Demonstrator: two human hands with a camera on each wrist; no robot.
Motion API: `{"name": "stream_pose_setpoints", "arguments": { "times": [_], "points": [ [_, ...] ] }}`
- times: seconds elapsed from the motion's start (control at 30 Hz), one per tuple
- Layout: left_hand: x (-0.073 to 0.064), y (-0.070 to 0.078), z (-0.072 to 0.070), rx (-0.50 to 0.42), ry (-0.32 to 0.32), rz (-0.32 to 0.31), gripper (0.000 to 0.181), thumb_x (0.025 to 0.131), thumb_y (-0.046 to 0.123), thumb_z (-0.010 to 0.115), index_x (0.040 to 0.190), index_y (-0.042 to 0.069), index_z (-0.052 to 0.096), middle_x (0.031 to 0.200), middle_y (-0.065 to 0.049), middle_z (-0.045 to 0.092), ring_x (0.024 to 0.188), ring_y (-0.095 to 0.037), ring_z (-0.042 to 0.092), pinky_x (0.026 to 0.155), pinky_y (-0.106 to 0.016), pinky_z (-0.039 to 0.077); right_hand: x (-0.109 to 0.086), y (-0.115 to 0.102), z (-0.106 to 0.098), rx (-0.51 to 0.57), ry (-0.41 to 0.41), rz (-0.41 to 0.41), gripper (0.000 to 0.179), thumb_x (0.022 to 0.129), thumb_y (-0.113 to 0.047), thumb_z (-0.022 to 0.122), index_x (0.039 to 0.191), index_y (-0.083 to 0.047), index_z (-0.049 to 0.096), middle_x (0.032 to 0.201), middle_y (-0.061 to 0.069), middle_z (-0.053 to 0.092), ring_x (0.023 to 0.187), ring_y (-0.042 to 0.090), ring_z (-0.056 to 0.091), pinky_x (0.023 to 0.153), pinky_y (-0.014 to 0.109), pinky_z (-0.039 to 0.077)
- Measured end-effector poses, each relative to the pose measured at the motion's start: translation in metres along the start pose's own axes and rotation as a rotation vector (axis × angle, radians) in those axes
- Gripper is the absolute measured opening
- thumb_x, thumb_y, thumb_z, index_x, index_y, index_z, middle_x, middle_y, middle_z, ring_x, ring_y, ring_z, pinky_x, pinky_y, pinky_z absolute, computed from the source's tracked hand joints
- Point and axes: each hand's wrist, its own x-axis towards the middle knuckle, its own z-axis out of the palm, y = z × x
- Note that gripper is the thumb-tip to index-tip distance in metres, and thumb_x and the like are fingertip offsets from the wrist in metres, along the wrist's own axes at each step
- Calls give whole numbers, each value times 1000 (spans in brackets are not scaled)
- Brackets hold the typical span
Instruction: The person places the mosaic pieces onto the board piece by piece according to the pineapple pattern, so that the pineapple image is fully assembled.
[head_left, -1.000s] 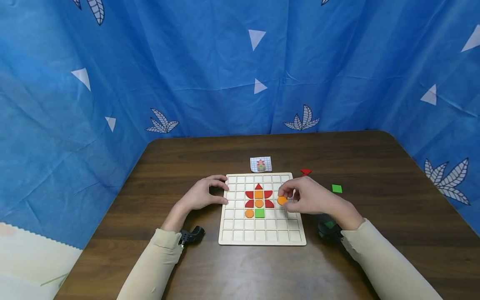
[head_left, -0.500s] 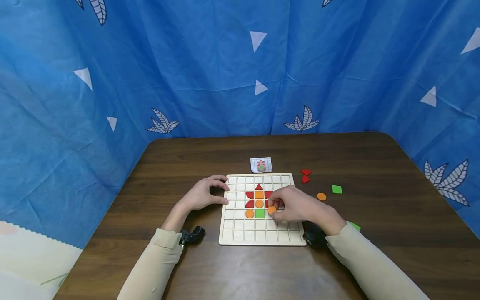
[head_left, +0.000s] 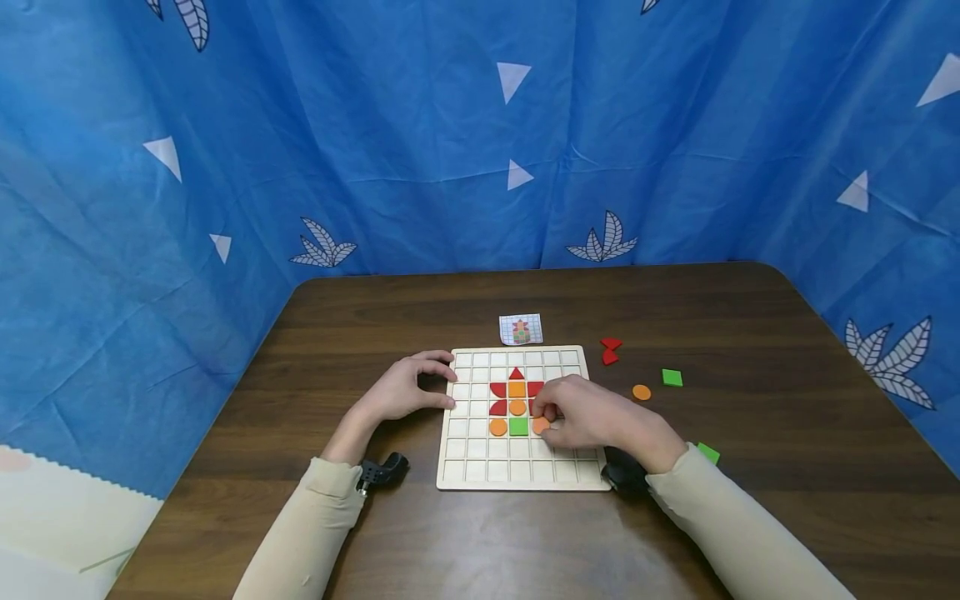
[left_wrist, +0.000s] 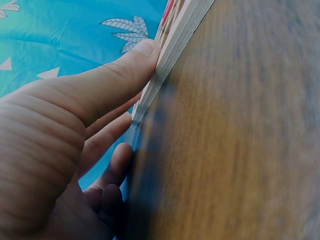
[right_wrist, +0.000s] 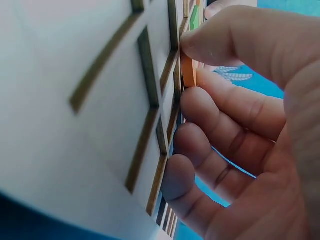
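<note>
My right hand is low over the white grid board, pinching an orange disc between thumb and fingers at the square right of the green square. Around it on the board lie a red triangle, an orange square, another orange disc, red leaf-shaped pieces and a left orange disc. The hand partly covers the red pieces on the right side. My left hand rests its thumb and fingertips against the board's left edge, the thumb stretched straight in the left wrist view.
A small printed card showing a grid figure lies behind the board. To the right on the brown table are red pieces, a loose orange disc, a green square and another green piece beside the right sleeve.
My right hand has moved left and slightly toward me with the orange disc, bringing it down beside the green square. The left hand has stayed at the board's edge.
</note>
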Motion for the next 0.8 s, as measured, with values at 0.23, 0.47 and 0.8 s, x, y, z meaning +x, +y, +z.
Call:
{"name": "stream_pose_setpoints", "arguments": {
  "times": [0.23, 0.47, 0.8],
  "points": [
    [1, 0, -1, -2, 2, 4, 32, 79, 31, 91, 106, 25, 77, 145, 2, 59, 140, -24, 50, 114, -46, 43, 0, 0, -1, 12, -22, 2, 19, 87, -13, 77, 105, -19, 76, 84, -9, 62, 82, 12, 55, 68, 27, 50],
    [1, 0, 0, 2, 1, 7, 32, 79, 32, 91, 107, 24, 77, 145, 2, 59, 140, -23, 50, 115, -45, 43, -1, 1, -2, 22, -24, -2, 18, 88, -13, 78, 105, -19, 76, 84, -10, 62, 81, 11, 56, 69, 26, 51],
    [1, 0, 1, -5, 4, -6, 31, 79, 31, 91, 106, 25, 77, 145, 2, 59, 140, -24, 50, 115, -46, 43, -12, 9, -14, 43, 10, -42, 17, 89, -14, 79, 105, -18, 77, 92, -11, 67, 84, 12, 58, 72, 24, 53]
  ]
}}
